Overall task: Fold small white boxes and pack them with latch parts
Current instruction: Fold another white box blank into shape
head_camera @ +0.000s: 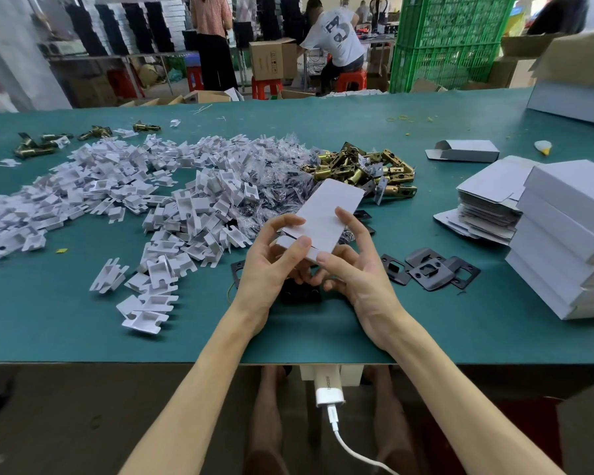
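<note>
A green-topped counter (83, 330) filled the foreground. Near its far edge lay a few yellow rubber bands (400, 118), and to the right a small white-and-yellow object (542, 146). Beyond it stood stacked green crates (450, 39) and a cardboard carton (271, 60) on a red stool (266, 87). A person in a white T-shirt (336, 39) sat bent forward, and another person (211, 36) stood nearby. Below the counter's near edge hung a white charger (328, 395) with its cable (347, 447).

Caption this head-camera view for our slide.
Left hand and right hand hold a small white box above a green table with brass latches.
</note>
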